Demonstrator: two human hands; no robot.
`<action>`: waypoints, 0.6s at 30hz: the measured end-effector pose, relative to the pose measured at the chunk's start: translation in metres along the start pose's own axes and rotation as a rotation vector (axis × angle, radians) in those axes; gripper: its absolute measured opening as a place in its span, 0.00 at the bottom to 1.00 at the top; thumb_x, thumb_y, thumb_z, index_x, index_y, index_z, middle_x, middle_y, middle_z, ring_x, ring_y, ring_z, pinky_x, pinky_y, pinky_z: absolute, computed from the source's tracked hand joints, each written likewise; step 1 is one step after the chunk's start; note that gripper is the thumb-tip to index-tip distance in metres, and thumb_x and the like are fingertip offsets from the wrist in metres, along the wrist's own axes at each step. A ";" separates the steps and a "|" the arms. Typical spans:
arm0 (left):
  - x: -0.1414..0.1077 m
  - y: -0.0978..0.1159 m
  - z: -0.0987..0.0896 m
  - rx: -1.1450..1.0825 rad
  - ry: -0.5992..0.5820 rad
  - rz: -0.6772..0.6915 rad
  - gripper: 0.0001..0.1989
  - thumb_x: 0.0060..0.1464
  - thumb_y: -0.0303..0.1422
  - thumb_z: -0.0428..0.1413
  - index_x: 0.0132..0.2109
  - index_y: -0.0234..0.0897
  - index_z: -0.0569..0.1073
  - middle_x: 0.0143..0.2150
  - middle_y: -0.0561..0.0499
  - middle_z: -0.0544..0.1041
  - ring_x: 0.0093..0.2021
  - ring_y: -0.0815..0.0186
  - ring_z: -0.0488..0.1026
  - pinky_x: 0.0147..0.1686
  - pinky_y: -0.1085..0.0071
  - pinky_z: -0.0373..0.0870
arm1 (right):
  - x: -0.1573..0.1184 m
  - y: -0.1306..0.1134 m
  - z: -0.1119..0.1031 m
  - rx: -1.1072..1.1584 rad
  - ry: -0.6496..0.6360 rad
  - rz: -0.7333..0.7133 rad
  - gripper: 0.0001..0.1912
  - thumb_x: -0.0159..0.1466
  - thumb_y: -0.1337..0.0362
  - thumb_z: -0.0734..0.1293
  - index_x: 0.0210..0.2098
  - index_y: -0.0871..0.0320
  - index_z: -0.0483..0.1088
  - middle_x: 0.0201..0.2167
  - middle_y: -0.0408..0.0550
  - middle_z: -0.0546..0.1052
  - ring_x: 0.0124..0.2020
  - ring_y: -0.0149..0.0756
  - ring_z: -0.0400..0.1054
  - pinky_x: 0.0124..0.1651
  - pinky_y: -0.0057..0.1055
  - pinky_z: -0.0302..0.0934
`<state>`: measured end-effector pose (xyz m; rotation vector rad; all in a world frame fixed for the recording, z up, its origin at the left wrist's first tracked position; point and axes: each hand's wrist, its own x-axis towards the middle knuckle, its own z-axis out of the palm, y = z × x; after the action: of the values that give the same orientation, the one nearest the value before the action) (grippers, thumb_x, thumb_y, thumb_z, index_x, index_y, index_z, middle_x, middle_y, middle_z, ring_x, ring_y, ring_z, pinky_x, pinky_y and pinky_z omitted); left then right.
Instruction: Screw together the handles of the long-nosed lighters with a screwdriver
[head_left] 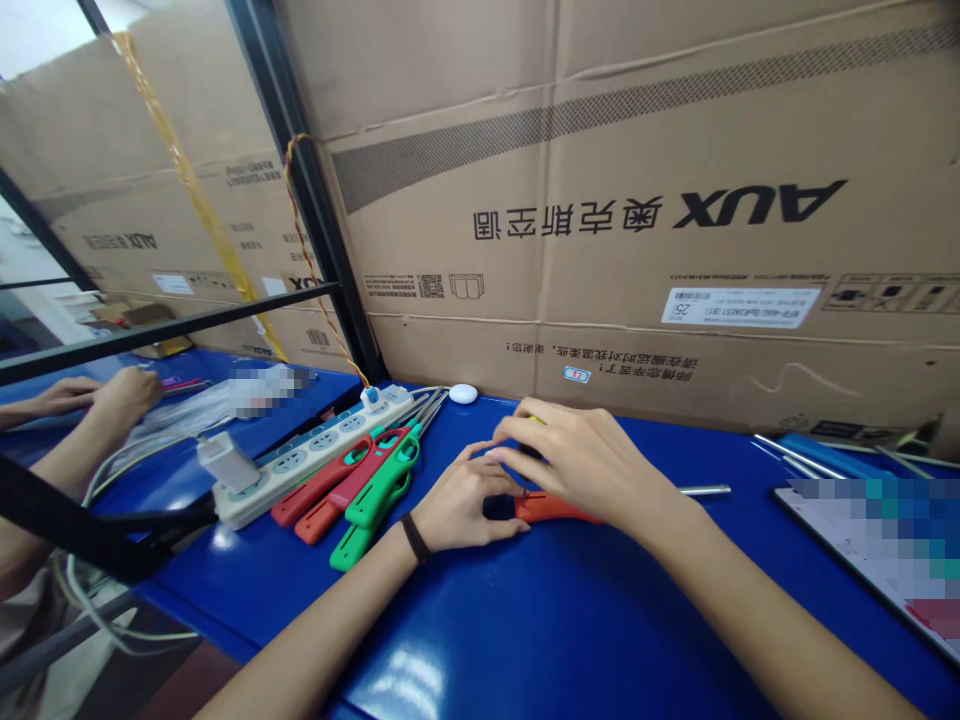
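Observation:
An orange long-nosed lighter (559, 507) lies on the blue tabletop, its metal tube pointing right beyond my right wrist. My left hand (469, 495), with a dark band at the wrist, is closed around the lighter's left end, thumb along the near side. Above it, my right hand (574, 450) is bent down with fingers pinched on what looks like a yellow-handled screwdriver (535, 420). Most of that tool is hidden by the fingers; a thin shaft seems to reach down to the lighter. Several red and green long-nosed lighters (375, 485) are piled left of my hands.
A white power strip (300, 460) with a plugged-in adapter (227, 462) runs behind the piled lighters. A white oval object (463, 394) sits near the cardboard wall (600, 120). At right lies a dark-edged flat panel (847, 560). Another person's hands (124, 400) are beyond the black frame (292, 130).

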<state>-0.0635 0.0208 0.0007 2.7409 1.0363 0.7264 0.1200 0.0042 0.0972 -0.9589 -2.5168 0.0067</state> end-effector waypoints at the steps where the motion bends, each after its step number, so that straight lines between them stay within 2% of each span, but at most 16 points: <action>1: 0.000 0.000 0.000 0.001 -0.002 0.002 0.12 0.47 0.41 0.62 0.39 0.42 0.77 0.39 0.52 0.80 0.45 0.60 0.73 0.60 0.55 0.52 | -0.001 0.000 -0.001 0.044 -0.008 -0.018 0.10 0.63 0.62 0.61 0.44 0.55 0.68 0.42 0.50 0.74 0.43 0.40 0.69 0.40 0.35 0.64; 3: 0.000 0.000 -0.001 -0.007 -0.018 0.008 0.11 0.49 0.41 0.61 0.39 0.41 0.77 0.38 0.52 0.80 0.42 0.62 0.74 0.60 0.56 0.51 | -0.004 0.002 -0.005 0.178 -0.029 -0.067 0.17 0.60 0.70 0.62 0.49 0.56 0.64 0.50 0.51 0.70 0.50 0.37 0.65 0.47 0.32 0.63; 5: 0.000 0.001 -0.001 -0.014 -0.034 0.009 0.11 0.49 0.41 0.60 0.39 0.42 0.76 0.39 0.53 0.80 0.43 0.62 0.74 0.61 0.56 0.49 | -0.006 0.004 -0.007 0.266 -0.050 -0.096 0.22 0.59 0.74 0.60 0.52 0.57 0.61 0.53 0.52 0.68 0.54 0.34 0.63 0.51 0.29 0.61; 8: 0.001 0.001 -0.001 -0.014 -0.048 0.004 0.14 0.49 0.41 0.61 0.42 0.43 0.76 0.42 0.53 0.80 0.46 0.61 0.73 0.61 0.56 0.48 | -0.005 0.005 -0.006 0.205 -0.048 -0.032 0.22 0.63 0.69 0.60 0.56 0.54 0.59 0.49 0.50 0.74 0.49 0.37 0.68 0.48 0.33 0.64; 11: 0.001 0.001 -0.001 -0.007 -0.041 -0.006 0.15 0.48 0.41 0.62 0.43 0.42 0.76 0.42 0.53 0.80 0.48 0.61 0.72 0.61 0.57 0.48 | -0.003 0.000 -0.006 0.009 -0.029 0.036 0.16 0.65 0.60 0.61 0.52 0.53 0.67 0.43 0.50 0.77 0.44 0.43 0.71 0.44 0.39 0.65; 13: 0.001 0.000 -0.001 -0.003 -0.030 -0.007 0.13 0.48 0.41 0.61 0.41 0.42 0.77 0.41 0.52 0.80 0.47 0.61 0.73 0.61 0.58 0.49 | -0.003 -0.003 -0.009 -0.004 -0.029 0.028 0.15 0.64 0.61 0.61 0.49 0.55 0.69 0.50 0.53 0.74 0.50 0.45 0.68 0.47 0.40 0.64; 16: 0.000 0.000 -0.001 0.001 -0.033 0.008 0.11 0.50 0.41 0.60 0.39 0.42 0.77 0.39 0.53 0.80 0.45 0.62 0.74 0.60 0.57 0.50 | -0.006 -0.004 -0.013 0.180 -0.093 -0.035 0.23 0.61 0.69 0.61 0.56 0.54 0.63 0.63 0.53 0.61 0.58 0.40 0.61 0.52 0.35 0.62; 17: 0.000 0.000 -0.001 0.006 -0.035 0.010 0.11 0.50 0.42 0.59 0.39 0.42 0.77 0.40 0.52 0.79 0.45 0.62 0.73 0.60 0.57 0.51 | -0.007 -0.004 -0.013 0.241 -0.115 -0.047 0.26 0.61 0.70 0.60 0.59 0.53 0.60 0.62 0.52 0.62 0.57 0.38 0.62 0.52 0.34 0.61; 18: 0.000 0.000 -0.001 0.012 -0.036 0.009 0.12 0.50 0.42 0.59 0.40 0.42 0.77 0.40 0.52 0.79 0.46 0.61 0.73 0.60 0.57 0.51 | -0.007 -0.003 -0.012 0.269 -0.126 -0.041 0.27 0.62 0.70 0.60 0.60 0.51 0.58 0.58 0.50 0.67 0.54 0.37 0.65 0.50 0.33 0.62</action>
<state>-0.0635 0.0209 0.0019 2.7604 1.0249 0.6718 0.1272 -0.0043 0.1060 -0.8195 -2.5632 0.3943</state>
